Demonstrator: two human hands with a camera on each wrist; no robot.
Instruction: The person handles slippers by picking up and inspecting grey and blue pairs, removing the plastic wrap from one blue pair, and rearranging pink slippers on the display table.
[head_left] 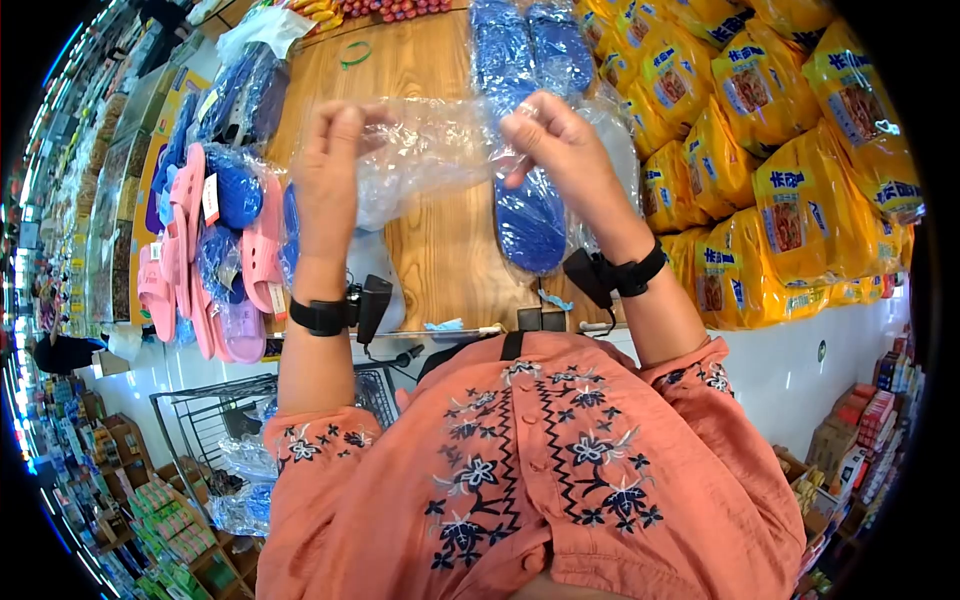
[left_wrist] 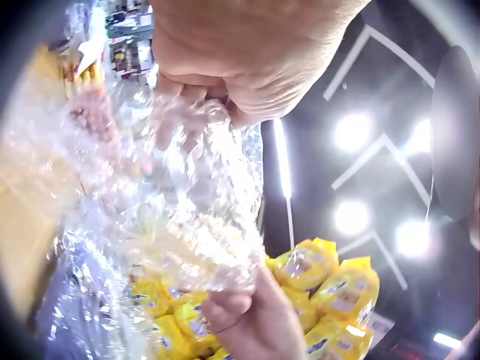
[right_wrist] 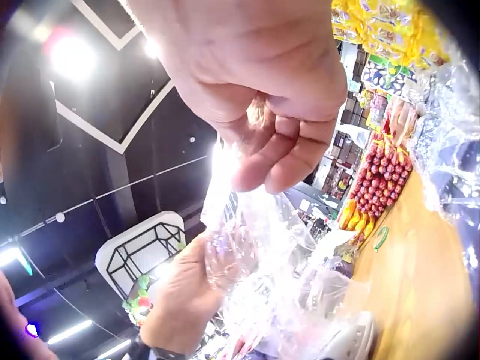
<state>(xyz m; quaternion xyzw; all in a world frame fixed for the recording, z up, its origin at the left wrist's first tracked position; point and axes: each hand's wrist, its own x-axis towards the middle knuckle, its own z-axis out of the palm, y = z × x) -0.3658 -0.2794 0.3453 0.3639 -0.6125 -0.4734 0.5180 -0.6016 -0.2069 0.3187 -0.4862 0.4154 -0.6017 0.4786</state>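
A transparent plastic bag (head_left: 435, 145) is stretched between both hands above the wooden table (head_left: 440, 240). My left hand (head_left: 332, 165) pinches one side of it between thumb and fingers. At the opposite side, my right hand (head_left: 570, 155) grips the plastic, its curled fingers showing in the right wrist view. Crumpled and shiny, the bag (left_wrist: 187, 217) fills the space between the hands in the left wrist view. Beneath the right hand lie blue slippers (head_left: 530, 225) in plastic wrapping; another wrapped blue pair (head_left: 530, 50) lies farther back.
Pink slippers (head_left: 180, 220) and wrapped blue ones (head_left: 235, 190) are heaped at the left. Yellow packages (head_left: 770, 200) are piled high on the right. A green band (head_left: 355, 54) and netted red items (head_left: 395, 8) lie at the back. A wire cart (head_left: 200, 420) stands below left.
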